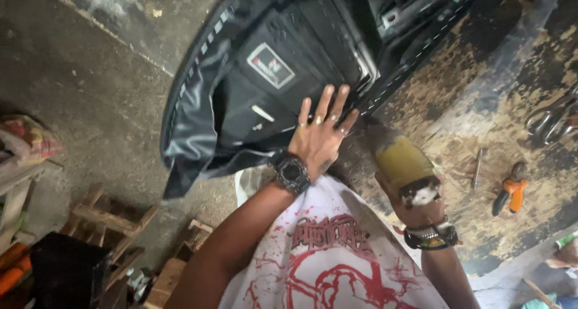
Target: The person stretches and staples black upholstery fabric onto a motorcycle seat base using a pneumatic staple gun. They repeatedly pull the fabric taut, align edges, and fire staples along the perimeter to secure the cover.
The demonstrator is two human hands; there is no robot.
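We see the left hand (319,141) lying flat, its fingers (328,104) spread wide and pressing on a big black leather cover (265,86). The fingers hold nothing; they only touch the cover near its lower edge. Small rings sit on some of these fingers, and a black watch (292,173) is on the wrist just behind them.

Just beside that hand, the right hand (418,203) is curled around a worn yellow-green brush (402,161). Its fingers are wrapped tight on the handle end, where we see a bit of white, and the far end points up at the cover's edge. A dark bracelet (430,237) is on that wrist.

The black cover has a small patch (271,65) above the left fingers and a line of white stitches along its curved side. It lies partly on a rough, stained desk (481,122).

Well apart from the right fingers, on the desk, lie an orange and black tool (509,194), a thin metal stick (477,167), and scissors (551,121) at the far edge.

Below both hands we see a white shirt with red print (331,261). Past the left arm are wooden frames (114,218) on the grey floor (78,80).
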